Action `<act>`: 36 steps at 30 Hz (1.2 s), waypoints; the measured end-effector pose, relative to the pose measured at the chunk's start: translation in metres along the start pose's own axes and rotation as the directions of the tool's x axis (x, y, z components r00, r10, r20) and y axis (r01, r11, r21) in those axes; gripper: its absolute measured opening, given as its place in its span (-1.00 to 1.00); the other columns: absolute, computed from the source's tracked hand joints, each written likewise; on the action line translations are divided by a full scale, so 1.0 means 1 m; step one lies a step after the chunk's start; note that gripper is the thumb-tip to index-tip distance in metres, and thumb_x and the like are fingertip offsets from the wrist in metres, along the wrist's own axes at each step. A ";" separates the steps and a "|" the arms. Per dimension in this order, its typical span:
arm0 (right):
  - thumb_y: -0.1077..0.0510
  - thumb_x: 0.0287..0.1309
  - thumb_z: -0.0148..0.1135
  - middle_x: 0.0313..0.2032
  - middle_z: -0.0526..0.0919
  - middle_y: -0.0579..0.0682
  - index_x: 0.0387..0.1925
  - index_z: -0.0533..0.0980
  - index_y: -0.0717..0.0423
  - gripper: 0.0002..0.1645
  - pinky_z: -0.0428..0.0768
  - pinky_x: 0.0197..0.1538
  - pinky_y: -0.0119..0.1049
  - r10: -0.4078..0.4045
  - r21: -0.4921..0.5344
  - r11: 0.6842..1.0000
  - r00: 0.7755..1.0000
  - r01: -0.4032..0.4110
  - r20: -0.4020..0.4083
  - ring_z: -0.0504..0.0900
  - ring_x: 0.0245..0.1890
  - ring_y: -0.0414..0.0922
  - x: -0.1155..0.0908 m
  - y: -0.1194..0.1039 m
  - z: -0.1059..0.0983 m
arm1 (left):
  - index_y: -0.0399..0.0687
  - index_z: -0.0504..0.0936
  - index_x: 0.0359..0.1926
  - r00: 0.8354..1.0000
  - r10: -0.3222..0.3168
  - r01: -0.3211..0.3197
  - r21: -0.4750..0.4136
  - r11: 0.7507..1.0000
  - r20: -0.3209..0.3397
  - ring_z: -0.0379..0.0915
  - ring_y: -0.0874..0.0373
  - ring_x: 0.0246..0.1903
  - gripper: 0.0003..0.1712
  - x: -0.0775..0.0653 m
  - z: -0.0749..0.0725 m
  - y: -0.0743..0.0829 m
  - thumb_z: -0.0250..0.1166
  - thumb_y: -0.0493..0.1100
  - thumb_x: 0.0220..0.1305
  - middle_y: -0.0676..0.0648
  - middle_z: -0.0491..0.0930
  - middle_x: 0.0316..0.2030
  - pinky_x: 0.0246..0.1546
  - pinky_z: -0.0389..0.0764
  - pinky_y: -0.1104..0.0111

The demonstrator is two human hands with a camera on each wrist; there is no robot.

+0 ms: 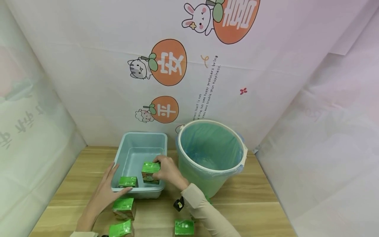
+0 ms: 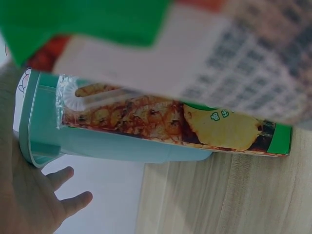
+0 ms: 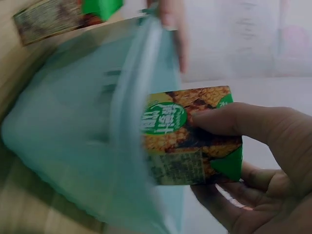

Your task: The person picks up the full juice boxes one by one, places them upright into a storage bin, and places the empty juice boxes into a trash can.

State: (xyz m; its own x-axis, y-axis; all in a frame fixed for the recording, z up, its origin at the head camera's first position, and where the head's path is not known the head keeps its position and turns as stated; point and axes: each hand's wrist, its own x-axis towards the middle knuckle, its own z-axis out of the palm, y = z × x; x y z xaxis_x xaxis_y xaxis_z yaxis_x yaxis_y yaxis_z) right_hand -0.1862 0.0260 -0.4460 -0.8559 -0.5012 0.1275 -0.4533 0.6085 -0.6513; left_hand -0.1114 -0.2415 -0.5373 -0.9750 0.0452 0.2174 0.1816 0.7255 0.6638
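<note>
My right hand (image 1: 171, 171) grips a green-topped drink carton (image 1: 150, 168) with pineapple pictures, holding it upright inside the light-blue plastic basin (image 1: 137, 158). In the right wrist view, the thumb lies on the carton's (image 3: 168, 139) printed face with fingers around its far side. Spread around the basin's near-left corner, my left hand (image 1: 103, 193) rests on the rim, thumb on the front edge and fingers along the left side. A second carton (image 1: 128, 182) stands inside that corner. Left wrist fingers (image 2: 75, 202) look straight and loose beside the basin.
A large bin (image 1: 204, 181) with a white rim and blue liner stands right of the basin. On the wooden table (image 1: 242, 204) before the basin stand more cartons, including a near-left carton (image 1: 123, 208), one (image 1: 120, 229) closer and another (image 1: 184, 227) further right. Printed cloth (image 1: 112, 82) hangs behind.
</note>
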 end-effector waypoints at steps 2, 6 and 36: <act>0.35 -0.03 0.64 -0.14 0.71 0.06 -0.06 0.65 0.25 -0.54 0.61 -0.25 -0.50 -0.006 -0.012 1.000 1.000 0.007 0.011 0.60 -0.28 -0.22 0.001 0.003 0.007 | -0.12 -0.04 0.70 1.000 -0.001 0.001 0.005 1.000 0.000 0.05 -0.73 0.40 0.32 -0.001 0.000 0.001 0.57 0.21 0.19 -0.31 -0.21 0.68 0.11 0.28 -0.62; 0.31 0.00 0.66 -0.11 0.70 0.05 -0.05 0.65 0.23 -0.54 0.60 -0.23 -0.52 -0.035 -0.044 0.998 0.999 0.037 0.039 0.61 -0.23 -0.22 0.002 0.008 0.018 | -0.13 -0.03 0.70 1.000 -0.015 0.014 0.013 1.000 0.003 0.07 -0.72 0.39 0.32 -0.002 0.000 0.002 0.57 0.22 0.19 -0.33 -0.19 0.67 0.11 0.32 -0.60; 0.07 -0.13 0.78 -0.38 0.71 -0.16 -0.29 0.66 0.05 -0.57 0.52 -0.34 -0.54 -0.125 -0.435 0.880 0.976 0.192 0.179 0.59 -0.42 -0.29 0.018 0.015 0.051 | -0.18 0.03 0.67 1.000 0.012 -0.011 0.005 1.000 -0.027 0.10 -0.71 0.38 0.30 -0.001 0.001 0.002 0.60 0.17 0.16 -0.38 -0.10 0.64 0.12 0.35 -0.57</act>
State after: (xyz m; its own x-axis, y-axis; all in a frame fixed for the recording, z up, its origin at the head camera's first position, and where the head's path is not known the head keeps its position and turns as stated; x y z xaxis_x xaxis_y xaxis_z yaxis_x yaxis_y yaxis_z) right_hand -0.1955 -0.0048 -0.4917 -0.7343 -0.6751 0.0718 -0.6715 0.7066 -0.2232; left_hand -0.1103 -0.2397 -0.5373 -0.9691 0.0349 0.2444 0.1920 0.7287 0.6574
